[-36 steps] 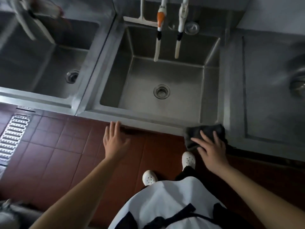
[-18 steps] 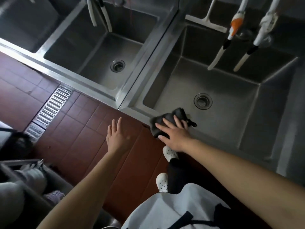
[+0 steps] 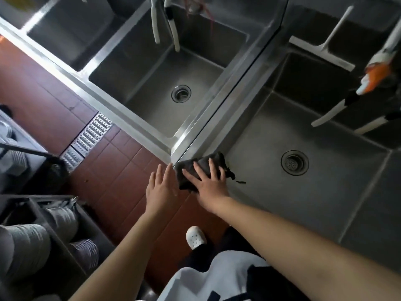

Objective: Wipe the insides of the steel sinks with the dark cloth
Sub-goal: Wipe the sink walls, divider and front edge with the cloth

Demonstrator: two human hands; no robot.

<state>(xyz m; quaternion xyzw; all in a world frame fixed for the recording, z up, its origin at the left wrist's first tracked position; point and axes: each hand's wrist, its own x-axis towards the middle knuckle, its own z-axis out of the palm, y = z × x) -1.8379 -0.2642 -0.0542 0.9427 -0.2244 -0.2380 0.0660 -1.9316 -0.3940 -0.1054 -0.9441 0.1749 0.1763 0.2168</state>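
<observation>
Since the earlier frame the dark cloth (image 3: 198, 170) has slid left along the near rim to the near left corner of the right sink (image 3: 325, 192). The right hand (image 3: 209, 181) presses it flat with spread fingers — its long axis runs along the rim. The left hand (image 3: 161, 190) hovers open just beside it, holding nothing.

Three steel sinks (image 3: 138, 83) (image 3: 303, 170) (image 3: 65, 29), one dark cloth (image 3: 195, 168), two hands (image 3: 161, 190) (image 3: 211, 187).
</observation>
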